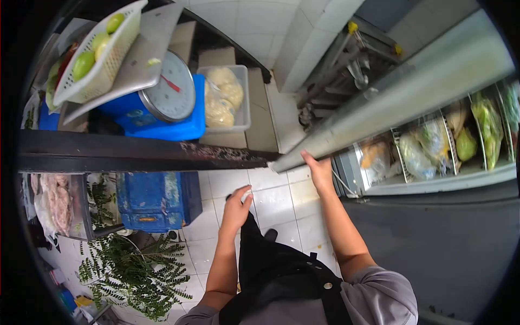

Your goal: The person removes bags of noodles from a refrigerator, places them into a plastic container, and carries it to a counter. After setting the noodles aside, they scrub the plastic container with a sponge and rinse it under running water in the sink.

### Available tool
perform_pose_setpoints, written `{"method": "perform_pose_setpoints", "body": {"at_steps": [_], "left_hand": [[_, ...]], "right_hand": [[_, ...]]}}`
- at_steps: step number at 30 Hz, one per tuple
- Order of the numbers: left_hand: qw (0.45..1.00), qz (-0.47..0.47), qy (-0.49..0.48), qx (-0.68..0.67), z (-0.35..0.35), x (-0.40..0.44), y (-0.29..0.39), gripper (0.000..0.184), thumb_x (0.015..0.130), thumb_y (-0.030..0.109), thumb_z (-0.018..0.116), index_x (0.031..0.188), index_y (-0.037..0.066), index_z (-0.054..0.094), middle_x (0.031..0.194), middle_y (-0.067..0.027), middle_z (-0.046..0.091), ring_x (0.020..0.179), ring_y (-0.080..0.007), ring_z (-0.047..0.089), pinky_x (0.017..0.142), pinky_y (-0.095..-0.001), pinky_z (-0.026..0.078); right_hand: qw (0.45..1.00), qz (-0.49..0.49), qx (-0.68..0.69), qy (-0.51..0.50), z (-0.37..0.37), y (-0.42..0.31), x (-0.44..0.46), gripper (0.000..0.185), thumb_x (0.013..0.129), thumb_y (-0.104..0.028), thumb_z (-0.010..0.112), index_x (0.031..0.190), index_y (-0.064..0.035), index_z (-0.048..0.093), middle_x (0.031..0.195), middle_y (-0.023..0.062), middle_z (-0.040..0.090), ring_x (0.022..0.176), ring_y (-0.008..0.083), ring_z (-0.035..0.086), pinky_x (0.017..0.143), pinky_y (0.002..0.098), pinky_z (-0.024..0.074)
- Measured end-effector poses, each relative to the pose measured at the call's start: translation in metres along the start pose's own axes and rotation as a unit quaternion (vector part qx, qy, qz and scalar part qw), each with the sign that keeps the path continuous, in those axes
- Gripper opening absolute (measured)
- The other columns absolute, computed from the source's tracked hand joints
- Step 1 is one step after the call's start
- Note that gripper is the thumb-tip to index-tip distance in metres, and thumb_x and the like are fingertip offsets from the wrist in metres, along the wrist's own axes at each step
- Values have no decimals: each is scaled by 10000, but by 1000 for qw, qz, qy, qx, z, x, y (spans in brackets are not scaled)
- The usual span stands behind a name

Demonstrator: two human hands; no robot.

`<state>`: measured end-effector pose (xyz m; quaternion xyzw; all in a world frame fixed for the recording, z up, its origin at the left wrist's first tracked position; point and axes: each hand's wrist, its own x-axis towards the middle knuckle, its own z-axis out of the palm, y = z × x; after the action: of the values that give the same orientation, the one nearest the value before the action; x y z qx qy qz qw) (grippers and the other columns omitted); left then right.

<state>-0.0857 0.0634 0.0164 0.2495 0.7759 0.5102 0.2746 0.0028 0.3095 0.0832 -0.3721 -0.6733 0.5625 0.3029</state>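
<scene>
My right hand (319, 172) grips the edge of a long pale door (401, 92), which stands open beside a refrigerator. Behind the door, wire-divided shelves (449, 179) hold bagged vegetables and a green pear-shaped item (466, 144). My left hand (237, 208) hangs over the tiled floor with its fingers partly bent and apart, and nothing shows in its grasp. Ahead of it runs the dark table edge (162, 154).
On the table are a blue dial scale (169, 86), a white basket (103, 59) with green fruit, and a clear tub (244, 103) of bagged food. Below stand a blue crate (157, 200) and leafy branches (135, 271). A metal rack (357, 65) is beyond the door.
</scene>
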Motion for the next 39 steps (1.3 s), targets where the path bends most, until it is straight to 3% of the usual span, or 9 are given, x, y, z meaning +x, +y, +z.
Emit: {"method": "perform_pose_setpoints", "body": {"at_steps": [4,10,12,15,17,23,30,33,39], "left_hand": [[999,-7,-30,13,-19,31,16,302,864,197,575,1121,40,600,1131,-186,594,1031,-370,565,898,-373,442],[994,15,-81,73,-35,101,29,310,871,215,556,1131,48,588,1119,-187,593,1022,-379,561,884,-409,449],[989,72,-70,111,-29,130,17,311,871,215,557,1130,47,589,1118,-186,593,1009,-371,570,870,-412,455],[991,44,-105,65,-31,168,42,315,871,221,561,1129,42,588,1115,-192,594,1001,-363,575,855,-404,461],[991,-17,-118,59,-32,189,49,313,865,208,569,1128,39,588,1142,-193,580,994,-352,577,844,-393,466],[986,-6,65,156,-22,234,10,304,833,166,583,1115,53,591,1298,-181,478,1146,-356,483,977,-400,387],[971,-90,135,178,-24,268,-5,347,823,105,581,1162,36,563,1339,-193,427,1228,-366,406,1035,-418,336],[952,-117,222,174,-23,292,-15,427,837,37,526,1258,-14,476,1373,-215,377,1268,-376,367,1064,-402,300],[890,-255,326,192,-38,351,-51,569,813,11,496,1355,-31,329,1399,-238,329,1315,-362,299,1086,-392,255]], "right_hand": [[990,94,-83,57,-23,-3,-34,544,766,-302,739,1098,92,563,1115,158,598,1002,223,556,924,312,403],[974,166,-49,150,-73,44,-90,787,842,-440,616,1366,54,297,1368,212,396,1216,308,429,998,404,334],[916,357,-6,183,-72,25,-102,855,844,-541,550,1400,27,236,1450,201,263,1227,355,397,980,465,352],[804,592,31,53,-76,53,-103,729,869,-491,530,1396,-39,309,1409,144,351,1150,342,466,861,463,441],[870,493,6,-16,-50,49,-79,403,865,-201,589,1211,0,544,1149,120,591,1004,210,571,831,341,476],[966,78,-192,-157,57,140,97,312,830,-152,616,1113,-29,575,986,112,650,888,189,614,807,294,477],[924,47,-352,-144,241,162,284,507,755,-296,646,1176,-52,501,988,196,638,996,369,593,866,423,467],[872,115,-409,-244,258,181,317,386,748,-212,630,1070,-25,529,902,171,655,888,383,624,783,446,491],[929,131,-257,-230,243,208,337,175,685,-127,582,831,-31,570,701,155,605,672,346,600,637,422,462]]}}
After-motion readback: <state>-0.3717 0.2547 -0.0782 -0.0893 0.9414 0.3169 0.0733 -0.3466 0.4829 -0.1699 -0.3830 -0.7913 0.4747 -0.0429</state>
